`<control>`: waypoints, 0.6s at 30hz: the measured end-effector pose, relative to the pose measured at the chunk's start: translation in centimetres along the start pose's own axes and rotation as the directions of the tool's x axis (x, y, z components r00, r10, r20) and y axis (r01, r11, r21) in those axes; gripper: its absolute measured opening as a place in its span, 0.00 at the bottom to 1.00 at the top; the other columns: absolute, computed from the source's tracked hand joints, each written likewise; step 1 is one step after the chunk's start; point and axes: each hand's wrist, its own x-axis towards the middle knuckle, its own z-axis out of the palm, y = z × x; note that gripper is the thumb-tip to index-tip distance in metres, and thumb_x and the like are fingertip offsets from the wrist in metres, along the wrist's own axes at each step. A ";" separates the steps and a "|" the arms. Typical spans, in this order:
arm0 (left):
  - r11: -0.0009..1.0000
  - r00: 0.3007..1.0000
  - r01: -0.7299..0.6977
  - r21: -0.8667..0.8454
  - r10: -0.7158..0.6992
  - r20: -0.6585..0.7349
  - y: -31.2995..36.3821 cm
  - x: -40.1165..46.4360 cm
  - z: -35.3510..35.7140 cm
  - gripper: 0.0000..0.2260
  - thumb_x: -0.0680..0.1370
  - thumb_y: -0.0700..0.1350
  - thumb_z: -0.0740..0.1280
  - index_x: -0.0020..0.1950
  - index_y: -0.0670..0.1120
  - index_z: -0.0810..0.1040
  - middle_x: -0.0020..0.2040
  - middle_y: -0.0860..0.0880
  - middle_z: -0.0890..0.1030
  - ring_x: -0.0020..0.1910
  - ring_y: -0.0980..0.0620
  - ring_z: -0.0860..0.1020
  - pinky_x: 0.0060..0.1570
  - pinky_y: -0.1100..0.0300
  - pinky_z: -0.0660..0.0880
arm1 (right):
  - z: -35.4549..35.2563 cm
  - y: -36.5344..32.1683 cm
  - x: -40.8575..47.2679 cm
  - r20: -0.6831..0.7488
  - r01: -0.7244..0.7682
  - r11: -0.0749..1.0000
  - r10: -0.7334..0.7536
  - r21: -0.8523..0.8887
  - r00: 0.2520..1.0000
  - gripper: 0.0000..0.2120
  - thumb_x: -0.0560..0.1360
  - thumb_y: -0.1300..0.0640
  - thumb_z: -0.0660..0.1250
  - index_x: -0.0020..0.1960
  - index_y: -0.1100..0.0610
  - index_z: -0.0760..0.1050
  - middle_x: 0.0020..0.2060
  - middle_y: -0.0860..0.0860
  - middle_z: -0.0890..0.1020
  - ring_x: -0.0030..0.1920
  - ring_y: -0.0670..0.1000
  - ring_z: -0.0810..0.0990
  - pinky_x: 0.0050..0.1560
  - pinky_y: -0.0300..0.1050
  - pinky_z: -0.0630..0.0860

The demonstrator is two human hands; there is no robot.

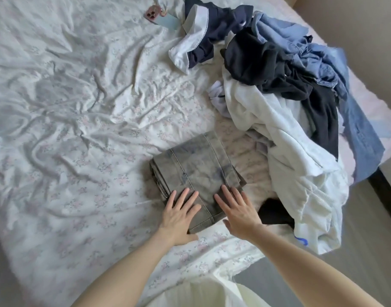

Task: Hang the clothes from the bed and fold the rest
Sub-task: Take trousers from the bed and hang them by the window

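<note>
Head view: we see both hands flat with fingers straight, left hand (179, 214) and right hand (239, 212) pressing the near edge of the folded grey jeans (196, 167) on the floral bed sheet (79, 129), unfolded clothes pile (278, 85) just right, pink phone (153, 15) far up.

Both hands, left hand (179, 214) and right hand (239, 212), flat on folded grey jeans (196, 169)

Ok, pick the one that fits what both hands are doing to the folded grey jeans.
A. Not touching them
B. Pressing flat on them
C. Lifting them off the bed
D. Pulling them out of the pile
B: the left hand and right hand lie on the folded grey jeans with fingers straight, and the jeans rest on the bed sheet, apart from the pile.
</note>
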 end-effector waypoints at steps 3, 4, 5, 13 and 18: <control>0.998 0.990 0.047 -0.042 -0.041 0.136 -1.0 1.5 -0.4 0.38 0.73 0.72 0.47 0.77 0.54 0.43 0.75 0.52 0.33 0.73 0.48 0.31 0.69 0.45 0.30 | 0.3 -0.4 1.0 0.114 -0.003 1.000 0.003 0.000 0.993 0.32 0.79 0.41 0.47 0.75 0.49 0.34 0.74 0.55 0.34 0.74 0.60 0.33 0.71 0.57 0.34; 0.992 0.982 0.076 -0.097 -0.058 0.179 -1.0 2.1 -1.0 0.36 0.74 0.71 0.46 0.77 0.54 0.45 0.75 0.54 0.34 0.73 0.50 0.32 0.70 0.45 0.31 | 0.1 -0.5 1.4 0.142 -0.021 1.000 0.019 0.018 0.990 0.31 0.80 0.40 0.45 0.76 0.49 0.35 0.74 0.55 0.34 0.74 0.59 0.33 0.71 0.58 0.34; 0.982 0.977 0.103 -0.159 -0.069 0.201 -1.0 2.6 -1.4 0.33 0.76 0.69 0.45 0.76 0.55 0.47 0.76 0.54 0.35 0.74 0.51 0.33 0.70 0.45 0.32 | -0.1 -0.7 1.7 0.146 -0.048 0.997 0.040 0.053 0.989 0.29 0.80 0.41 0.43 0.76 0.49 0.37 0.75 0.55 0.35 0.74 0.59 0.33 0.72 0.58 0.34; 0.986 0.976 0.159 -0.057 -0.166 -0.141 -0.5 -0.1 1.5 0.35 0.76 0.67 0.47 0.76 0.52 0.41 0.74 0.51 0.33 0.74 0.43 0.34 0.66 0.41 0.28 | 2.3 -5.5 -0.3 0.015 -0.222 0.905 0.233 0.363 0.972 0.30 0.80 0.42 0.44 0.76 0.50 0.36 0.74 0.56 0.33 0.70 0.58 0.26 0.72 0.56 0.36; 0.995 0.924 0.063 -0.074 -0.086 -0.372 -1.3 0.8 -1.1 0.29 0.67 0.57 0.73 0.64 0.46 0.76 0.67 0.42 0.73 0.68 0.41 0.68 0.64 0.32 0.60 | 1.4 -6.4 0.1 -0.082 -0.240 0.798 0.339 0.553 0.937 0.24 0.81 0.51 0.51 0.76 0.54 0.53 0.76 0.55 0.45 0.75 0.58 0.39 0.74 0.54 0.46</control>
